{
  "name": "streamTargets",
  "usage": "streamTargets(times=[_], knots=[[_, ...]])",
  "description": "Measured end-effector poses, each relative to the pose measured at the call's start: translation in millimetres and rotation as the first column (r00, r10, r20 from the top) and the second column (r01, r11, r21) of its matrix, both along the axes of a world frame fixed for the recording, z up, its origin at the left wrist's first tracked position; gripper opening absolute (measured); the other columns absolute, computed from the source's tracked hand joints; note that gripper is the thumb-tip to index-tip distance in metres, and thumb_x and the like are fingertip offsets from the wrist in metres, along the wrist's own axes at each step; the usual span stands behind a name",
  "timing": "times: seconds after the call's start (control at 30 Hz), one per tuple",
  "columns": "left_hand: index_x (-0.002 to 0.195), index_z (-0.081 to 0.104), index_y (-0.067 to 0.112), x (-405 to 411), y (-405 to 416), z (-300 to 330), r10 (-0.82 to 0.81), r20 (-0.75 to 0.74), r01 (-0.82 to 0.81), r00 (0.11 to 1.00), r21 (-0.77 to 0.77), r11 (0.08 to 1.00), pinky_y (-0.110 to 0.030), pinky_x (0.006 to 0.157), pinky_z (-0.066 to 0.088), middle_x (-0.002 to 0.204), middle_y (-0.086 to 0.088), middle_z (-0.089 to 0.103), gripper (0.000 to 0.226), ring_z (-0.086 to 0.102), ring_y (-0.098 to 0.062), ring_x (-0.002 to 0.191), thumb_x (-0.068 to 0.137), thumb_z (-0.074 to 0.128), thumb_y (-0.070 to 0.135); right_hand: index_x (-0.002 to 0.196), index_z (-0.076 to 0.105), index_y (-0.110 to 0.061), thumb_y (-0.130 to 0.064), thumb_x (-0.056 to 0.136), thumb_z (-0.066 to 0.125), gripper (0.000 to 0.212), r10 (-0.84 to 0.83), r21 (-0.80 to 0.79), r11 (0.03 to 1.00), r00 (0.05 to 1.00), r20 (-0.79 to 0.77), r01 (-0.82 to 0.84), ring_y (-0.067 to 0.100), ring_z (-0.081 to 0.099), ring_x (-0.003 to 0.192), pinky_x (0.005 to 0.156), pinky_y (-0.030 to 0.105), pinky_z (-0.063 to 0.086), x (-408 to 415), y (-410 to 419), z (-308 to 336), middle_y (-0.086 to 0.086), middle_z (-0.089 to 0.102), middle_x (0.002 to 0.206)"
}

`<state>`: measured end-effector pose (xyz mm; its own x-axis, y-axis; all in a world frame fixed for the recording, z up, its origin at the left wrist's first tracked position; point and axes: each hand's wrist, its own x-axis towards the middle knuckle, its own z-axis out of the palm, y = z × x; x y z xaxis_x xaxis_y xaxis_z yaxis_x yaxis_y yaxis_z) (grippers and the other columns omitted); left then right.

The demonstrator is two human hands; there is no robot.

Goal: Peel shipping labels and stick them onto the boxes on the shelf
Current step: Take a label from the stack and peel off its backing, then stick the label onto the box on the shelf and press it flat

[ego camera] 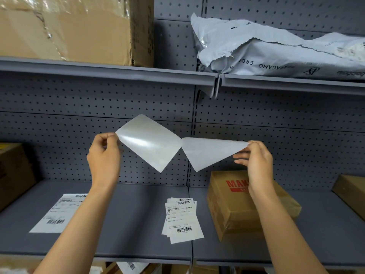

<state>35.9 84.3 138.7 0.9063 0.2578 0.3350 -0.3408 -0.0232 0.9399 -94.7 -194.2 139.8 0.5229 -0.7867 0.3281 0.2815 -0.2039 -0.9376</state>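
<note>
My left hand (104, 155) pinches the corner of a glossy backing sheet (150, 142). My right hand (256, 157) pinches the corner of a matte white label (209, 153), seen from its blank side. The two sheets touch only at one corner between my hands, held up in front of the pegboard wall. Below on the grey shelf (128, 224) lies a stack of printed shipping labels (181, 220). A brown cardboard box (243, 206) with red lettering stands on the shelf under my right wrist.
A single printed label (57, 214) lies flat at the shelf's left. Cardboard boxes sit at the far left (13, 175) and far right (351, 192). The upper shelf carries a large taped carton (75, 28) and a torn grey mailer bag (276, 50).
</note>
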Motion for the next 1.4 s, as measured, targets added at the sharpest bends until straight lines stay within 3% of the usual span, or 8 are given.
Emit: streamTargets(times=[0.2,0.37,0.6,0.73,0.9,1.17,1.33,1.4], knots=[[0.082,0.061,0.03,1,19,6,0.013,0.017,-0.012,1.0,-0.059,0.998,-0.036,0.074,0.047,0.079,0.011,0.064,0.014,0.067,-0.014,0.075,0.089,0.049,0.032,0.094,0.056,-0.021,-0.011,0.1,0.037,0.022,0.079,0.033,0.996,0.995,0.066,-0.081,0.024,0.07,0.071,0.065,0.034,0.06,3,6,4,0.01,0.067,0.089],[0.078,0.06,0.035,-2,33,11,0.03,0.044,-0.025,0.999,-0.108,0.994,-0.031,0.073,0.047,0.08,0.013,0.065,0.014,0.063,-0.006,0.066,0.088,0.05,0.031,0.096,0.055,-0.021,-0.012,0.101,0.036,0.022,0.089,-0.015,0.996,0.995,0.049,-0.088,0.029,0.071,0.076,0.066,0.034,0.059,6,13,5,0.006,0.066,0.084],[0.086,0.06,0.027,-21,12,-8,-0.108,-0.007,0.105,0.994,-0.154,0.982,-0.026,0.062,0.044,0.085,0.004,0.064,0.018,0.061,-0.012,0.066,0.099,0.049,0.023,0.081,0.057,-0.033,-0.024,0.097,0.045,0.022,0.072,-0.327,0.932,0.964,-0.256,-0.156,0.021,0.069,0.075,0.073,0.05,0.058,30,41,-29,-0.002,0.072,0.079],[0.085,0.059,0.025,-29,3,-29,-0.137,-0.052,0.123,0.989,-0.216,0.969,-0.024,0.058,0.042,0.074,0.01,0.059,0.017,0.058,-0.012,0.061,0.099,0.049,0.021,0.087,0.063,-0.031,-0.033,0.095,0.046,0.019,-0.043,-0.52,0.783,0.804,-0.593,-0.342,0.019,0.068,0.071,0.068,0.046,0.06,42,54,-68,-0.004,0.07,0.078],[0.081,0.059,0.025,-39,-14,-52,-0.221,-0.141,0.189,0.965,-0.214,0.958,-0.029,0.064,0.043,0.066,0.012,0.059,0.02,0.052,-0.013,0.063,0.098,0.05,0.021,0.089,0.076,-0.012,-0.027,0.094,0.053,0.027,-0.096,-0.489,0.745,0.654,-0.751,-0.453,0.027,0.071,0.081,0.07,0.036,0.059,52,65,-100,0.01,0.076,0.087],[0.085,0.059,0.027,-47,-21,-70,-0.202,-0.19,0.184,0.961,-0.107,0.977,-0.036,0.075,0.046,0.083,0.006,0.067,0.018,0.064,-0.014,0.073,0.1,0.048,0.026,0.105,0.079,-0.017,-0.023,0.095,0.057,0.025,-0.254,-0.633,0.608,0.638,-0.727,-0.479,0.03,0.069,0.08,0.062,0.03,0.053,60,66,-111,0.01,0.076,0.098],[0.088,0.06,0.027,-49,-23,-69,-0.219,-0.204,0.203,0.954,-0.097,0.974,-0.037,0.078,0.047,0.087,0.004,0.069,0.017,0.065,-0.016,0.078,0.1,0.048,0.029,0.079,0.058,-0.007,-0.008,0.095,0.054,0.017,-0.381,-0.683,0.541,0.581,-0.719,-0.491,0.029,0.054,0.072,0.058,0.033,0.041,65,71,-101,0.011,0.059,0.085],[0.087,0.059,0.027,-48,-25,-69,-0.22,-0.202,0.203,0.954,-0.102,0.974,-0.037,0.079,0.047,0.089,0.002,0.069,0.017,0.064,-0.016,0.077,0.099,0.048,0.03,0.076,0.056,-0.011,-0.017,0.098,0.055,0.023,-0.356,-0.695,0.537,0.618,-0.701,-0.478,0.031,0.058,0.074,0.059,0.033,0.043,62,74,-95,0.011,0.063,0.086]])
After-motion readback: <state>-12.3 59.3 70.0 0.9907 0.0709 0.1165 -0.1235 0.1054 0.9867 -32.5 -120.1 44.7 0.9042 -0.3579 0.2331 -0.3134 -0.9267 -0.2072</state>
